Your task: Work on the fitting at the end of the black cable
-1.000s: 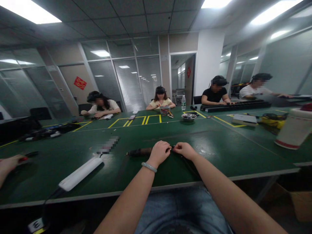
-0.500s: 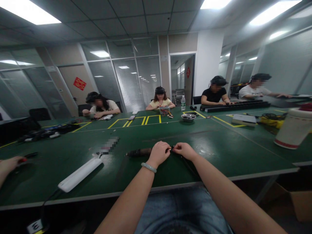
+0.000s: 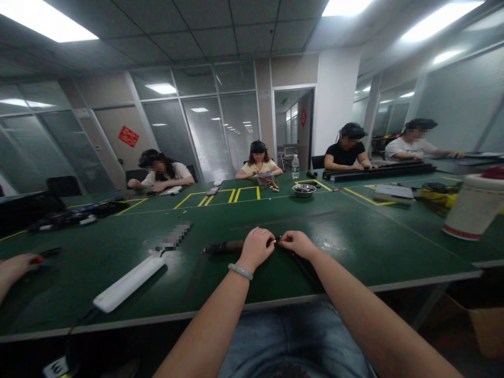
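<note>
- Gripping electric screwdriver (image 3: 226, 246) in curled left hand (image 3: 258, 245), extending toward nine o'clock.
- Pinching cable (image 3: 303, 266) in closed right hand (image 3: 298, 243), at three o'clock.
- Set close together; cannot tell if joined.

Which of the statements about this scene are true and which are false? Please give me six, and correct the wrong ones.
1. The left hand covers part of the tool. True.
2. The bracelet is on the right wrist. False: the bracelet is on the left wrist.
3. The bottle stands upright. True.
4. The right hand holds the bottle. False: the right hand pinches the cable.
5. The white strip lies left of the tool. True.
6. The cup stands left of the bowl. False: it stands right.
</note>
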{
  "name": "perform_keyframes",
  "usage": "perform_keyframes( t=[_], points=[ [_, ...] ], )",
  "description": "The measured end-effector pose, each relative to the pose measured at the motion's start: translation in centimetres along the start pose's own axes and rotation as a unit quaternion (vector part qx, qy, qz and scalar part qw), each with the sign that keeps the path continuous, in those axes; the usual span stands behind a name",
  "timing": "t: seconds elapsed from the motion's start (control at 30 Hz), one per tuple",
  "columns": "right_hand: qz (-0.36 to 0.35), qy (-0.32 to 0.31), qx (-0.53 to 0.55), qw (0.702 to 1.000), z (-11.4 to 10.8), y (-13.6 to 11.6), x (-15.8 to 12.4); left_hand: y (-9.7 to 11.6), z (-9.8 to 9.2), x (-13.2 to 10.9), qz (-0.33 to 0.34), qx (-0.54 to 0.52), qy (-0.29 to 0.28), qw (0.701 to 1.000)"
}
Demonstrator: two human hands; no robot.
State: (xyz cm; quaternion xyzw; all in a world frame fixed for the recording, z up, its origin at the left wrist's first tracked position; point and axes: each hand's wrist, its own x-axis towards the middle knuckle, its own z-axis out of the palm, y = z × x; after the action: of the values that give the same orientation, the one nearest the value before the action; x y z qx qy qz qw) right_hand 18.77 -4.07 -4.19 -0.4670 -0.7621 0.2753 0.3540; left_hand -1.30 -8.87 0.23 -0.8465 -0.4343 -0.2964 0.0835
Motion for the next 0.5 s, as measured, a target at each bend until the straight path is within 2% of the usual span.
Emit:
perform_keyframes(
  t=[0.5],
  points=[
    [0.002, -0.001, 0.009, 1.0, 0.1, 0.31, 0.11, 0.14, 0.03, -0.05, 0.005, -0.009, -0.006, 1.0]
  ],
)
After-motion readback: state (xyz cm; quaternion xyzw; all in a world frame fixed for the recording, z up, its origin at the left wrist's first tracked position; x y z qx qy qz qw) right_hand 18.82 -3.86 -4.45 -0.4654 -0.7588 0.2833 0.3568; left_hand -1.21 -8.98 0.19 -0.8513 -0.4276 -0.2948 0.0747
